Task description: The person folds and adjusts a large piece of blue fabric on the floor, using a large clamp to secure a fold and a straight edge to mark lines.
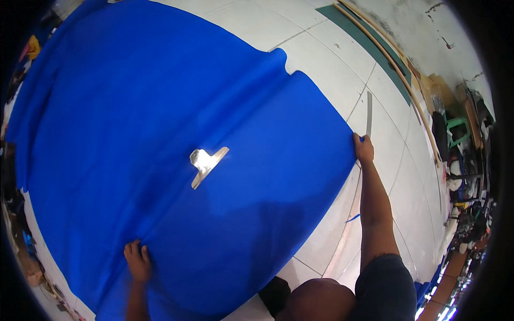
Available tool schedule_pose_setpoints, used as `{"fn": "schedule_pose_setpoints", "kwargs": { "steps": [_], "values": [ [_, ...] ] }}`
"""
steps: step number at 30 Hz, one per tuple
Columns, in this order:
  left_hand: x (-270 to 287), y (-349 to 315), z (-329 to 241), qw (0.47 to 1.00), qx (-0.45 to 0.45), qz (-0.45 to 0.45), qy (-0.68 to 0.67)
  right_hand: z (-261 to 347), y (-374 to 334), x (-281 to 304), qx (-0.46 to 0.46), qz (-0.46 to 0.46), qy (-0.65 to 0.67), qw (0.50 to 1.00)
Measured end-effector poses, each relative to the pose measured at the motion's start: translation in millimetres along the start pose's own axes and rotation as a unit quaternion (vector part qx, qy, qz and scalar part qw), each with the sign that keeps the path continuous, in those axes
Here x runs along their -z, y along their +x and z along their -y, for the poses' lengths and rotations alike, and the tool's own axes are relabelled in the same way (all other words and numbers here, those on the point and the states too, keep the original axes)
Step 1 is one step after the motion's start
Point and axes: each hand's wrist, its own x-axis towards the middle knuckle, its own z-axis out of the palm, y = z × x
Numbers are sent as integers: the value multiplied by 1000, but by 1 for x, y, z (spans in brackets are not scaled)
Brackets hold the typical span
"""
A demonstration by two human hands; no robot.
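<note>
A large sheet of blue cloth [225, 224] spreads across the floor, with a raised fold running slantwise from its far right edge down to the near left. My right hand [364, 150] is closed on the cloth's right corner, its arm stretched out. At the near left, beside the fold, my left hand [137, 260] rests on the cloth with its fingers a little apart. A wide silver bulldog clip [206, 165] lies on the middle of the cloth, away from both hands. Just beyond my right hand a thin grey metal strip [369, 109] lies on the tiles.
Pale floor tiles [326, 235] show around the cloth, with a small blue scrap [353, 218] on them. At the far right are a dark green board [375, 48] and long wooden strips [425, 115]. A green plastic stool [458, 132] stands among clutter along the right.
</note>
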Motion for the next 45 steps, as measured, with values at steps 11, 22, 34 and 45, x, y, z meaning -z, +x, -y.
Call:
{"fn": "schedule_pose_setpoints", "kwargs": {
  "steps": [11, 22, 34, 45],
  "values": [
    [-31, -9, -8, 992, -5, -121, 48, 219, -198, -42, 602, 24, 99, 792],
    [-31, -13, -10, 990, 26, -135, 32, 334, -309, -95, 594, 159, 17, 789],
    [-32, -18, -12, 986, 7, -168, 12, 303, -285, 50, 382, 115, 505, 766],
    [35, -24, -29, 976, -165, -133, 50, -80, -355, 48, 9, 309, 250, 918]
  ]
}}
